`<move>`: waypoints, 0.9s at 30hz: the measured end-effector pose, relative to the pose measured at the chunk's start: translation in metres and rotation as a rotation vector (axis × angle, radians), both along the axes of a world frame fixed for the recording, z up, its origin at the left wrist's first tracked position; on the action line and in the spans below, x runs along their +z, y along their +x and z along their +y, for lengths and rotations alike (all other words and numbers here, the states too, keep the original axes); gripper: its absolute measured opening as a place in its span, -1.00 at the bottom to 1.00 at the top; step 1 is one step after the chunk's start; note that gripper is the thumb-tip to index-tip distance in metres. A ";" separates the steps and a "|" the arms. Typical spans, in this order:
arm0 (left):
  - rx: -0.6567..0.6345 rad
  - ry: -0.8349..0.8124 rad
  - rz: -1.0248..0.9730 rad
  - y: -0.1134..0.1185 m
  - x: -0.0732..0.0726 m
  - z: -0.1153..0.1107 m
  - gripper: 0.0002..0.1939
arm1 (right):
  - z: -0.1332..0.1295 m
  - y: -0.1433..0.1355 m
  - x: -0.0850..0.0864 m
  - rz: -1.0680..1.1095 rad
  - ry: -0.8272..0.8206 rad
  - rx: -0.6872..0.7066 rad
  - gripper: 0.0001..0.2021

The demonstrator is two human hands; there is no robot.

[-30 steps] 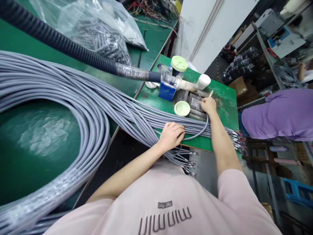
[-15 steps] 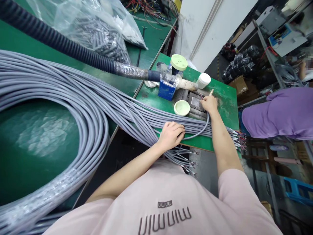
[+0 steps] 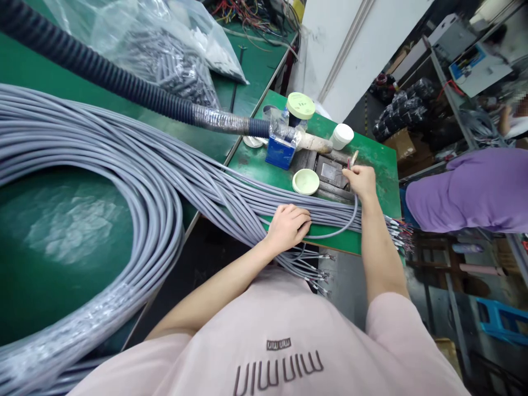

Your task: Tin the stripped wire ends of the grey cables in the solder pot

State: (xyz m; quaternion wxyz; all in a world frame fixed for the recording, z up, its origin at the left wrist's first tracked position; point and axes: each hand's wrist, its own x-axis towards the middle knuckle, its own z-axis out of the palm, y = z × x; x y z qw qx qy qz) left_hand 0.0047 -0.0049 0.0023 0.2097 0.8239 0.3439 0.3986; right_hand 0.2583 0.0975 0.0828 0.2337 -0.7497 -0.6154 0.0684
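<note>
My left hand lies on the bundle of grey cables, its fingers curled over the upper strands. At the right, my right hand pinches the end of one grey cable, which loops down and back toward the bundle. Thin coloured wires stick out past the fingertips. Just left of that hand is a small metal plate in a dark block. An open pale green tub stands left of the plate, and a hose nozzle points in from behind.
A ribbed black hose crosses above the cable coil. A blue box, a green-lidded jar and a white cup stand behind. A person in purple is at the right.
My right hand has moved a little to the right, away from the metal plate, with the cable end in it. My left hand has stayed in place on the bundle.
</note>
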 end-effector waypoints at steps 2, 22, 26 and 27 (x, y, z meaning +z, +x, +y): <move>-0.010 -0.008 -0.028 -0.001 -0.001 0.001 -0.86 | -0.029 -0.008 0.012 0.197 0.079 0.038 -0.68; -0.289 -1.122 -1.177 0.046 0.037 -0.034 -0.73 | -0.166 -0.099 0.008 0.927 0.044 0.074 -0.67; -0.335 -1.164 -1.152 0.037 0.049 -0.030 -0.71 | -0.174 -0.098 0.008 0.869 -0.026 0.111 -0.71; -0.332 -1.188 -1.145 0.034 0.050 -0.029 -0.73 | -0.177 -0.098 0.007 0.836 -0.063 0.142 -0.71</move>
